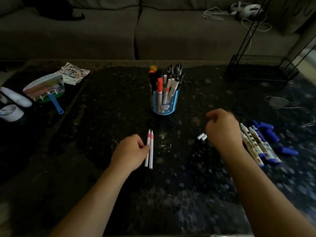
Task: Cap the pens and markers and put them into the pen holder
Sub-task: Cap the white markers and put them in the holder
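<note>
Dim shot, so some of this was hard to read. The two white pens (150, 157) sat near the middle of the dark speckled table (102, 117), on the near side of the pen holder (164, 107) and apart from it. They ran side by side and touching, long axis pretty much straight away from the person, tips pointing toward the holder. Slim white barrels, a pink band near the tip, bare pointed nibs, no caps on either one.

The left hand (131, 151) was curled in from the left with its fingertips pinching both pens around mid-barrel. Couldn't tell whether they were lifted or flat on the table.

The right hand (222, 130) was off to the right, blurry, fingers curled under. Two small white caps (201, 136) poked out just beside its knuckles; whether it actually gripped anything, no idea.

The holder was a blue cup with a little cartoon face on the front, standing upright and stuffed with pens, one with an orange cap.

Just right of the right wrist, a bunch of white markers (253, 144) lay in a row, tips angled away and a bit left, with loose blue caps (268, 132) scattered next to them.

Far left, a round hand fan (46, 88) with a blue handle.
</note>
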